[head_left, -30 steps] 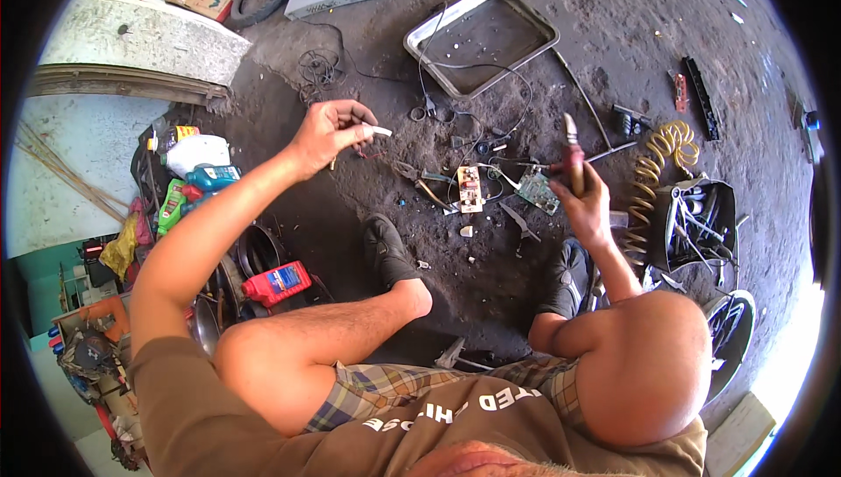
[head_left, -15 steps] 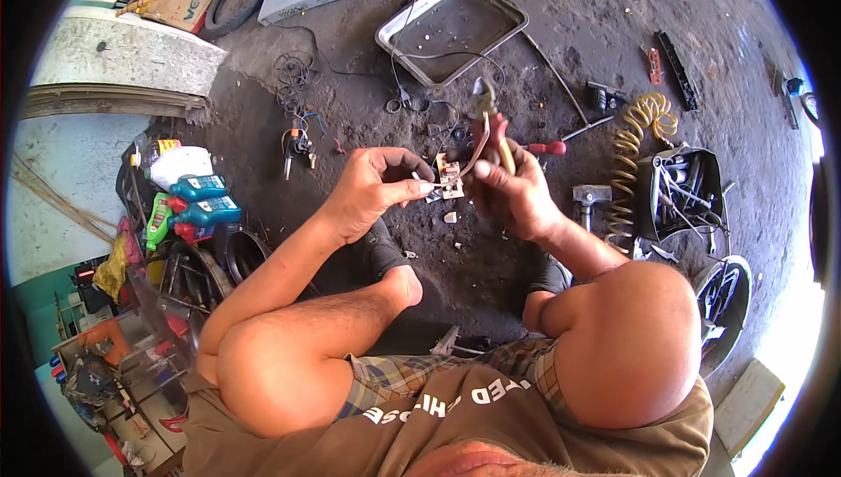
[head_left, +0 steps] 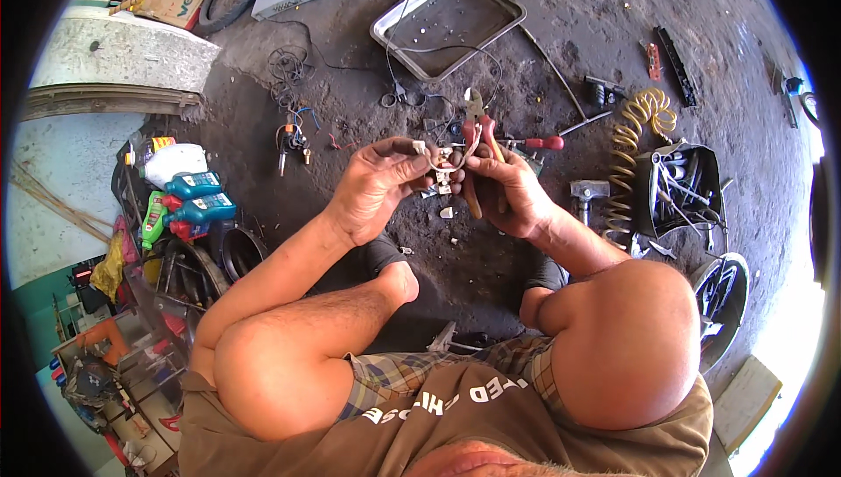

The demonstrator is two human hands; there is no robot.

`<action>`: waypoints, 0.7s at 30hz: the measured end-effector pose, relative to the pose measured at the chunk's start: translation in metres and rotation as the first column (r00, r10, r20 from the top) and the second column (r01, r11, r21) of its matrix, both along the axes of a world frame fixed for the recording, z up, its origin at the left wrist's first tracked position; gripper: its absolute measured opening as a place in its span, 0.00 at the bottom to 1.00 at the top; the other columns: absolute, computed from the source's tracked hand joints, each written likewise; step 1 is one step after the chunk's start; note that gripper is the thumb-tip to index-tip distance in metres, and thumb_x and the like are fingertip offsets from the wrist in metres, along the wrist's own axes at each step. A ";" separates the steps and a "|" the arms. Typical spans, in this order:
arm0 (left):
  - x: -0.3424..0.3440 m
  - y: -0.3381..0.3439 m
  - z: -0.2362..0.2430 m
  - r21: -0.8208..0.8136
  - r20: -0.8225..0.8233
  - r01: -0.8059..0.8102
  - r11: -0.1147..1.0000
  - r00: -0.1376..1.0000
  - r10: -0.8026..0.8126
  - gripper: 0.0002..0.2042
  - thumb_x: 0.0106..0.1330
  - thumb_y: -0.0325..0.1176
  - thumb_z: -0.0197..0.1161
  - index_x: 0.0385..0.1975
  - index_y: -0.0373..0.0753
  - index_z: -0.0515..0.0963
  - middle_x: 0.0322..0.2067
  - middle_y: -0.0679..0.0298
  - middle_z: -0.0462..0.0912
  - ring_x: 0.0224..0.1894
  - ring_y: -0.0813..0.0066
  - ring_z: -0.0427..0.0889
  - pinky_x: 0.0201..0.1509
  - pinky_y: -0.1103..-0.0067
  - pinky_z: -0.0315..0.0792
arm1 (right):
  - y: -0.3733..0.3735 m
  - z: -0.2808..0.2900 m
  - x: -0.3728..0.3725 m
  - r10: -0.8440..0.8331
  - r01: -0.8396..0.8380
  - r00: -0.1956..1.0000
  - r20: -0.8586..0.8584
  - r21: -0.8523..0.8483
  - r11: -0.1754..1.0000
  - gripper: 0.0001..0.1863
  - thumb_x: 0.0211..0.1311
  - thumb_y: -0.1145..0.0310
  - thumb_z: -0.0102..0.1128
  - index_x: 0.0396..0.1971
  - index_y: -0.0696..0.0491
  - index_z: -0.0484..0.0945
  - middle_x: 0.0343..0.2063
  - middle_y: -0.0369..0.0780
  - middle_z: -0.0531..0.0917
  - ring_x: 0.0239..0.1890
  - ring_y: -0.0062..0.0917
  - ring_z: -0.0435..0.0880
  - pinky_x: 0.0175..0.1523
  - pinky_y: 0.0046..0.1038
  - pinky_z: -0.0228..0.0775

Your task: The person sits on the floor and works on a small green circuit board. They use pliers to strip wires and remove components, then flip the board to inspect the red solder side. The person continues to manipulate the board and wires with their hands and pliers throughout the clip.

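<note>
My left hand is closed, pinching a short pale wire whose small white end piece sticks up above the fingertips. Pliers with red and yellow handles rest in my closed right hand. Their jaws point up and away from me. The wire runs from my left fingers over to the right thumb and up along the pliers' handles. Partly hidden behind my fingers, a small whitish part lies on the ground. Just beyond my right hand is a red-handled screwdriver.
A metal tray lies at the far side, with black cable to its left. On the right are a hammer, a coiled yellow hose and an open tool container. Bottles stand at the left.
My left hand has turned slightly, and the wire's white end now shows above its fingers. The pliers have tilted left and come lower, with a yellow handle now showing below.
</note>
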State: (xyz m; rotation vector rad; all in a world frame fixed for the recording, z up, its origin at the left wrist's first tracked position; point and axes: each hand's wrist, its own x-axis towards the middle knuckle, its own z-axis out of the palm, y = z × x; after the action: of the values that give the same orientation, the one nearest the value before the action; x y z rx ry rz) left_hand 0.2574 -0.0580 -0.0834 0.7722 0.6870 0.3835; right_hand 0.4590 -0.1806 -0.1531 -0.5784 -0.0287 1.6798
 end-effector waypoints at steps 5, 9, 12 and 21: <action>0.005 0.008 0.011 0.076 -0.113 0.032 0.997 0.993 -0.023 0.06 0.76 0.29 0.68 0.48 0.40 0.88 0.41 0.63 0.90 0.46 0.71 0.90 0.48 0.74 0.86 | -0.008 -0.021 0.003 0.010 0.032 0.789 0.614 -0.058 0.998 0.17 0.70 0.73 0.70 0.54 0.59 0.77 0.39 0.37 0.84 0.38 0.24 0.83 0.48 0.30 0.78; 0.007 0.010 0.017 0.201 -0.218 0.011 0.980 0.975 0.034 0.08 0.76 0.28 0.68 0.49 0.34 0.87 0.38 0.61 0.91 0.40 0.71 0.91 0.45 0.76 0.87 | -0.021 -0.022 0.020 0.051 -0.065 0.288 0.956 -0.033 0.997 0.22 0.65 0.70 0.73 0.55 0.61 0.76 0.36 0.39 0.82 0.38 0.24 0.76 0.49 0.32 0.74; 0.005 0.009 0.013 0.263 -0.243 0.010 0.965 0.968 0.056 0.08 0.75 0.27 0.69 0.49 0.32 0.87 0.39 0.60 0.91 0.40 0.71 0.91 0.45 0.76 0.87 | -0.030 -0.010 0.025 0.038 -0.175 0.210 0.977 0.000 0.985 0.24 0.65 0.71 0.72 0.59 0.60 0.77 0.40 0.40 0.82 0.44 0.24 0.77 0.55 0.32 0.74; 0.012 0.007 0.016 0.333 -0.287 0.092 0.938 0.958 0.009 0.09 0.73 0.25 0.71 0.49 0.30 0.86 0.39 0.59 0.92 0.40 0.72 0.92 0.48 0.79 0.85 | -0.026 0.003 0.023 -0.194 -0.391 0.208 0.959 0.263 0.882 0.23 0.62 0.77 0.68 0.58 0.60 0.77 0.52 0.49 0.80 0.55 0.47 0.83 0.61 0.41 0.74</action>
State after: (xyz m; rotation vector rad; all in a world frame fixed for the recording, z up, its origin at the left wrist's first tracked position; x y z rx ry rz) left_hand 0.2691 -0.0505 -0.0672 1.1899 0.8847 0.3610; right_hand 0.4824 -0.2068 -0.1497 -1.2211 -1.4507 1.0412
